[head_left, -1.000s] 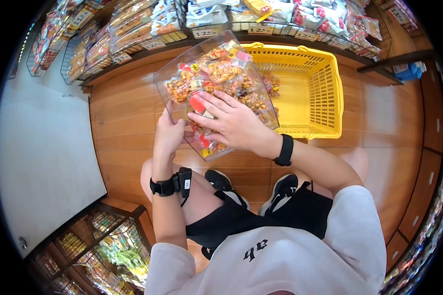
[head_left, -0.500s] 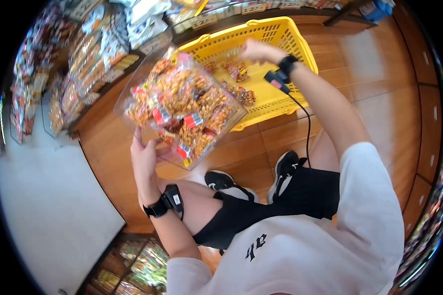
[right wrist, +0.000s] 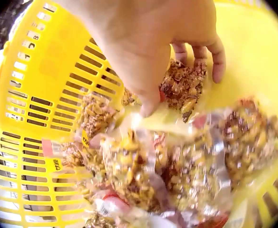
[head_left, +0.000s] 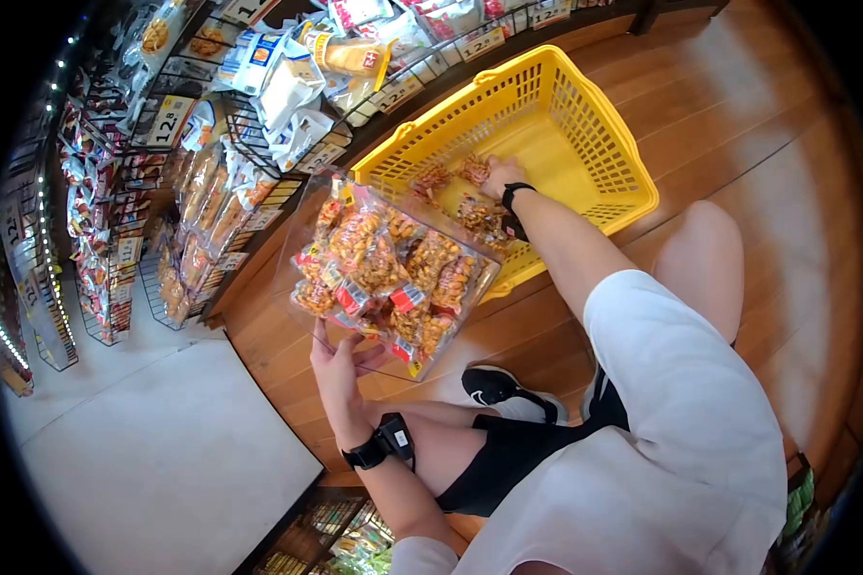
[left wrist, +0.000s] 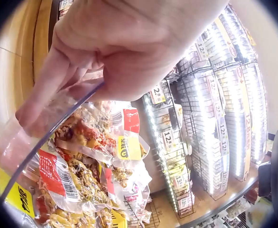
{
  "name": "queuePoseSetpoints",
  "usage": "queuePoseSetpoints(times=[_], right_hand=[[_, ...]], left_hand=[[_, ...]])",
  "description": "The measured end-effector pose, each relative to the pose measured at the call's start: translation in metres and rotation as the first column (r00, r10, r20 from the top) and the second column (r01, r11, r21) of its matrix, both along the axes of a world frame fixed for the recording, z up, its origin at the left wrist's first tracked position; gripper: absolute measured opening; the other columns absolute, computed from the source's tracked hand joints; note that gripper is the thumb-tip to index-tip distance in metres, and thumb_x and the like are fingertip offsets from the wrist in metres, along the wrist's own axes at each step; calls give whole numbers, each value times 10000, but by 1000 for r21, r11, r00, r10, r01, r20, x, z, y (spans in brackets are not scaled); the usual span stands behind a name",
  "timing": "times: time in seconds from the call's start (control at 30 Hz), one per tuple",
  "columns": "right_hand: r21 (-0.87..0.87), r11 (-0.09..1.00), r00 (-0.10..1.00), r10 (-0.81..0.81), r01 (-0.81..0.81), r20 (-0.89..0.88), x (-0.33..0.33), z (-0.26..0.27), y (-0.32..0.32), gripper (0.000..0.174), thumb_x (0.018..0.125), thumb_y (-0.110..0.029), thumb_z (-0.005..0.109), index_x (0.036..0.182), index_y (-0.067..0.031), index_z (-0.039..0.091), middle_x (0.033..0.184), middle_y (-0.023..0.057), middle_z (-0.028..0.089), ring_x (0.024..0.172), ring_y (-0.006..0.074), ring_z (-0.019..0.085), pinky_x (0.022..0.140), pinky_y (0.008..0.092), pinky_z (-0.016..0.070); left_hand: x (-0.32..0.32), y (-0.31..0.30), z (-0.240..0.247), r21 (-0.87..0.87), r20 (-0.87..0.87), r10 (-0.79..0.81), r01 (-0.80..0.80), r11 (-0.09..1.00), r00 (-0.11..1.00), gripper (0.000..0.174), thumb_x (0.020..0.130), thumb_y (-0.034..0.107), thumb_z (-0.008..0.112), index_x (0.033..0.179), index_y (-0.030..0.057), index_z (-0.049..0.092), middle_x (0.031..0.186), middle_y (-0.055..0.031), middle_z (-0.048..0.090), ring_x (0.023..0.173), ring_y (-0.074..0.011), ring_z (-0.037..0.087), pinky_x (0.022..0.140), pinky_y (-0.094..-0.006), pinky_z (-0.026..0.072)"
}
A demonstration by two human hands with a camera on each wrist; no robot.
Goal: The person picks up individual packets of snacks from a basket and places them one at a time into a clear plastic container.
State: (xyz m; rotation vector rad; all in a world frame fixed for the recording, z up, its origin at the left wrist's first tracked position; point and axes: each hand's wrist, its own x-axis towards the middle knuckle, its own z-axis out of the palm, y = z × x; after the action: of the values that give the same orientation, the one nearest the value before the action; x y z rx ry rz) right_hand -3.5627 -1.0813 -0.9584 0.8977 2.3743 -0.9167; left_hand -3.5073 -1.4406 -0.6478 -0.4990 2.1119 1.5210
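My left hand point(head_left: 339, 377) grips the near edge of a clear plastic bin point(left wrist: 47, 137), its fingers under the wall. Heaped in this bin are several clear packets of nut-like snacks point(head_left: 379, 264) with red and yellow labels. The bin is tilted and overlaps the left end of a yellow shopping basket point(head_left: 633, 158). Down inside that basket, my right hand point(head_left: 501, 177) holds a snack packet point(right wrist: 184, 88) between thumb and curled fingers. More packets point(right wrist: 129, 166) lie in the basket close to this hand, blurred in the right wrist view.
Wire shelves with bagged breads point(head_left: 350, 57) and price tags point(head_left: 168, 122) run along the far side and left. A white floor panel point(head_left: 173, 412) lies at left, brown tile floor point(head_left: 729, 144) at right. My knees and a black shoe point(head_left: 508, 391) are near the basket.
My right hand has left the packets in the bin and moved right, down into the basket. The left hand keeps its grip on the bin. The head view has turned.
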Motion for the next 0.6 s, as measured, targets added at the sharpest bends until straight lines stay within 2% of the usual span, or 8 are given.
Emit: queuePoseSetpoints(times=[0.07, 0.2, 0.27, 0.3, 0.4, 0.5, 0.53, 0.6], right_hand=[[7, 1000, 999, 20, -20, 47, 3, 2, -6, 711, 834, -385, 768, 1467, -207, 497, 1422, 251, 474, 1269, 458, 538, 1055, 448, 491], [42, 972, 970, 236, -233, -63, -13, -6, 13, 589, 932, -630, 574, 1147, -108, 741, 1073, 237, 734, 990, 373, 712, 859, 462, 564], [-201, 955, 976, 219, -218, -18, -29, 6, 37, 531, 938, -543, 613, 938, -35, 767, 934, 215, 754, 874, 370, 737, 765, 440, 582], [10, 960, 958, 280, -280, -59, -34, 41, 44, 482, 936, -476, 644, 858, -15, 761, 830, 184, 755, 791, 306, 754, 739, 410, 589], [-78, 942, 944, 320, -326, -81, -40, 149, 63, 388, 802, -360, 699, 853, 21, 750, 816, 188, 752, 792, 297, 758, 775, 358, 590], [166, 948, 900, 312, -272, -305, -27, 246, 61, 628, 776, -531, 707, 1021, 48, 685, 906, 229, 744, 862, 354, 740, 787, 409, 573], [251, 945, 849, 303, -210, -433, -14, 284, 49, 638, 809, -546, 721, 1032, 47, 648, 888, 219, 743, 830, 323, 743, 764, 392, 565], [77, 989, 766, 146, -125, -626, 16, 366, 3, 484, 896, -388, 767, 1119, 28, 659, 960, 118, 751, 813, 148, 709, 725, 323, 544]], left_hand=[[-1, 4, 1, -19, -4, 2, -2, 1000, 1000, 719, 935, -24, 489, 1598, 65, 227, 1139, -250, 666, 772, -369, 759, 629, -415, 661], [-4, 5, 5, 13, 18, 5, -5, 1000, 1000, 757, 946, 2, 525, 1618, 65, 182, 1114, -225, 682, 767, -346, 763, 627, -381, 655], [-5, 2, 8, -11, 15, -2, 2, 1000, 1000, 762, 953, 13, 525, 1625, 75, 170, 1114, -219, 685, 767, -338, 764, 620, -372, 652], [-6, 4, 6, -12, 18, -12, 12, 1000, 1000, 765, 957, 19, 525, 1628, 80, 163, 1114, -217, 686, 766, -334, 765, 616, -367, 651], [-8, 2, 5, 20, 44, -3, 2, 1000, 999, 768, 967, 26, 520, 1636, 99, 150, 1124, -213, 687, 754, -326, 764, 608, -367, 649], [-9, -1, 3, 6, 84, 42, -43, 999, 996, 772, 981, 67, 522, 1646, 120, 134, 1179, -254, 661, 770, -342, 760, 617, -372, 651], [-10, -1, 4, 14, 90, 66, -67, 998, 994, 767, 983, 77, 525, 1646, 120, 140, 1192, -262, 654, 774, -347, 759, 623, -374, 652], [-13, -5, 5, 41, 94, 82, -86, 995, 992, 708, 985, 81, 509, 1632, 150, 230, 1130, -211, 660, 730, -291, 746, 607, -367, 646]])
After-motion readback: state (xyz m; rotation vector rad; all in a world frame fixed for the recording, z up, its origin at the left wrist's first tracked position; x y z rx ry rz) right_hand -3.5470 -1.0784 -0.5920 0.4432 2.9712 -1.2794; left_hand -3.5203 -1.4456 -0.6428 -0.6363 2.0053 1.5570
